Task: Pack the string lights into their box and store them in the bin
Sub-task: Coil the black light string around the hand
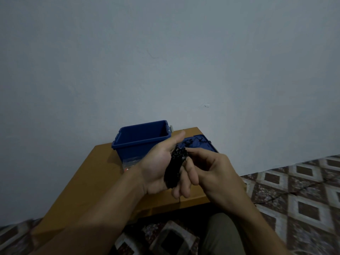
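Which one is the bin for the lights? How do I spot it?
Find the brown table by the pale wall. At its far edge, behind the left hand, stands the blue bin. It is deep and open-topped, unlike the flat blue lid lying beside it.

table: low, brown wood | blue bin: stands open on its far part | blue lid: flat, just right of bin | clear packet: just before bin, partly hidden
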A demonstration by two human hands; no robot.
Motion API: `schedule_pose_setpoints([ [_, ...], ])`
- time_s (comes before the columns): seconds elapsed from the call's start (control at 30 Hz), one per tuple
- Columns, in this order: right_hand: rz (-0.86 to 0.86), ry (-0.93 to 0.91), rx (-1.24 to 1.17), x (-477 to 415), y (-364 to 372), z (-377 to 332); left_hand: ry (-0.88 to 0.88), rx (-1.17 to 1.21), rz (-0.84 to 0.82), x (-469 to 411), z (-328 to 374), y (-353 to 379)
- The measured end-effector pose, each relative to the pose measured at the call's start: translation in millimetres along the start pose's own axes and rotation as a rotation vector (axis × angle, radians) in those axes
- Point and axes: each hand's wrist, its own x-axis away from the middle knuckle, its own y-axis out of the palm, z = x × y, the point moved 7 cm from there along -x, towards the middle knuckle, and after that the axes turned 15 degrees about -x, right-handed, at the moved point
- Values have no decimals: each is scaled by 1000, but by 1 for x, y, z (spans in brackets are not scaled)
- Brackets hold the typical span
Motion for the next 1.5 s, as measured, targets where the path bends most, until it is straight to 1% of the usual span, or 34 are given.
schedule_pose_setpoints([
  [0.13, -36, 37, -54, 1, 0, 1, -21, 25, -17, 5, -2, -2],
  [0.23, -65, 53, -101, 2, 4, 0, -34, 37, 34, 9, -5, -10],
  [0.3, -64, 66, -99, 2, 5, 2, -50, 35, 98, 12, -8, -15],
  [0.43, -94, 81, -113, 2, 11, 5, -74, 4, 289, 17, -11, -26],
  [0.53, -85, 69, -121, 3, 12, 5, -91, -28, 424, 20, -12, -31],
  [0.73, -72, 36, -110, 2, 13, 5, -98, -76, 605, 21, -10, -32],
  [0.8, -61, 33, -112, 1, 11, 5, -78, -66, 608, 21, -9, -28],
  [0.93, -60, 18, -87, 1, 5, 2, -22, -27, 497, 16, -8, -17],
  [1.07, -62, -9, -53, 1, 3, -1, 8, -29, 441, 13, -6, -10],
  [1.27, 27, -60, 75, 1, -4, -4, 77, -11, 367, 12, 0, 0],
  [1.37, 5, -47, 55, 0, -3, -2, 75, 23, 366, 12, -1, -1],
  [1.5, -36, -27, -9, 0, 0, 1, 26, 6, 420, 13, -5, -10],
])
